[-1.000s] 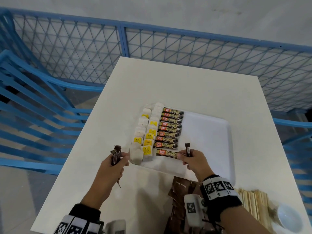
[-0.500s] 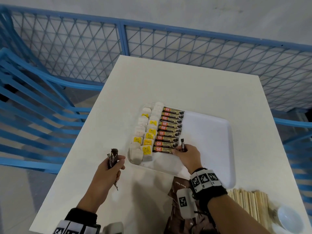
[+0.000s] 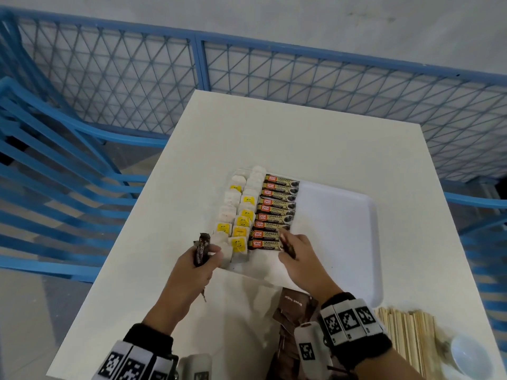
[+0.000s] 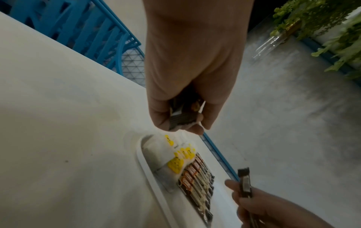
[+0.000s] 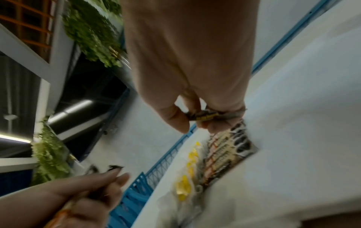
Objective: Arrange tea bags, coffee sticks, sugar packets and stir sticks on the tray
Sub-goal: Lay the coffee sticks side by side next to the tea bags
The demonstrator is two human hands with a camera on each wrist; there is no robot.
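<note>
- While the left hand [image 3: 192, 267] is keeping its grip curled round a small bundle of dark packets [image 3: 201, 249] at the tray's 7 o'clock corner, it is probably acting as a ready supply for the other hand.
- Just right of the coffee sticks [image 3: 275, 212], the right hand [image 3: 299, 259] is pinching a single dark packet [image 4: 245, 182] between thumb and fingers, its grip closed on that one piece at about 6 o'clock on the tray [image 3: 340, 215].
- Judging by the rows, the packet is likely starting a new column beside the sticks, so each kind is sitting apart and staying easy to count.
- The tray is holding two columns of tea bags [image 3: 238, 215] along its 9 o'clock edge, yellow tags showing, with the coffee sticks lying crosswise in a stack of rows just to their right; from 12 round to 4 o'clock its floor is showing bare.
- Off the tray, at 6 o'clock on the desk [image 3: 315, 138], a brown sugar bag [image 3: 293, 311] is lying under the right wrist, presumably the source of the packets.
- Stir sticks [image 3: 406, 338] are waiting in a pile at the desk's 5 o'clock corner beside a small white cup [image 3: 469, 355], not yet on the tray.
</note>
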